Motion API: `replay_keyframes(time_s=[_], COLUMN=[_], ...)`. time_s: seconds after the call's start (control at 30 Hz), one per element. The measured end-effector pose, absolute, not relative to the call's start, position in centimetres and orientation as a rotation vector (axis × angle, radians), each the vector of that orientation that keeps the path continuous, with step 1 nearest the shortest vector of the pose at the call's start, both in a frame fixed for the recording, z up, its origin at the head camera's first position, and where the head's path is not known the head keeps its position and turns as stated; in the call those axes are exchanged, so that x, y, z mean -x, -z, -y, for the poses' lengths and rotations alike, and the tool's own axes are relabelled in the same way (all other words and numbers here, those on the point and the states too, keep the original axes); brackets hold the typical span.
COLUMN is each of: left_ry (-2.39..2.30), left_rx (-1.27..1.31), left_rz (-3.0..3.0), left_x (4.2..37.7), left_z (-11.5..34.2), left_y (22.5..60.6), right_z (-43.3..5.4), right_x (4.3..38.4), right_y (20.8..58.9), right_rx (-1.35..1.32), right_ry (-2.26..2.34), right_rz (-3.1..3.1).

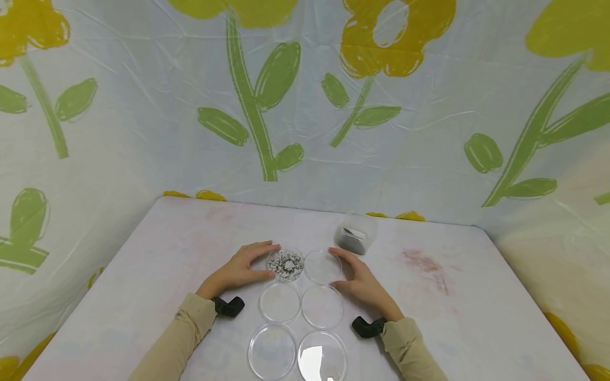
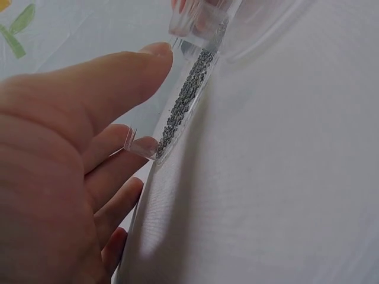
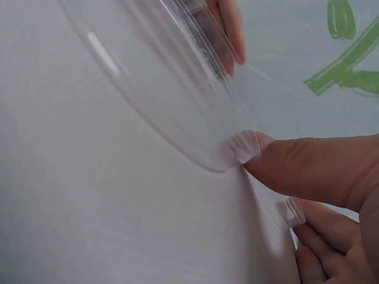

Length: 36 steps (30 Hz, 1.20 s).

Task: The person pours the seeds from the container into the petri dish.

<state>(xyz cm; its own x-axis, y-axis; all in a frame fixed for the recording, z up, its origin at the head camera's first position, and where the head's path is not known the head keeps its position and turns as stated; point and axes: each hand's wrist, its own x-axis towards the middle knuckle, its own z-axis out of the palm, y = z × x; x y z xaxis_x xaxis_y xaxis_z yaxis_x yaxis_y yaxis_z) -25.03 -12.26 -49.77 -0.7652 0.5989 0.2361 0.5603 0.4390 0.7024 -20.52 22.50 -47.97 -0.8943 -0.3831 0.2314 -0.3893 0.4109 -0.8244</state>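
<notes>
In the head view my left hand (image 1: 243,267) spans a clear petri dish of dark and white granules (image 1: 287,264), thumb on the near side and index finger at the far rim. From the left wrist view, the dark granules (image 2: 188,89) show as a layer inside the clear wall. My right hand (image 1: 359,280) holds a clear petri dish (image 1: 323,267) just right of it, thumb at its near rim and fingers at its far rim. The right thumb (image 3: 308,165) meets the clear rim in the right wrist view. Both dishes rest side by side on the table.
Nearer me lie more clear dishes in two columns: middle left (image 1: 280,302), middle right (image 1: 322,307), front left (image 1: 272,351) and front right (image 1: 322,357). A clear container with dark material (image 1: 355,235) stands behind my right hand. Flowered cloth (image 1: 305,106) hangs behind the table (image 1: 457,317).
</notes>
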Motion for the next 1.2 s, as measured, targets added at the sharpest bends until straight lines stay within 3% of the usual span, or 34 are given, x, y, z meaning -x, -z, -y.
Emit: replay_keyframes(time_s=[0.53, 1.2], left_ry=[-1.215, -1.249], left_rx=[-1.039, -1.006], left_rz=[-2.636, -2.626], left_x=[25.2, 25.0], left_z=[12.3, 12.3], left_y=[49.9, 49.7], right_z=[-22.9, -21.3], right_x=[20.8, 22.0], right_y=[48.0, 46.5], right_rx=[-0.676, -0.764], right_ry=[-1.657, -2.253], right_rz=[2.577, 2.308])
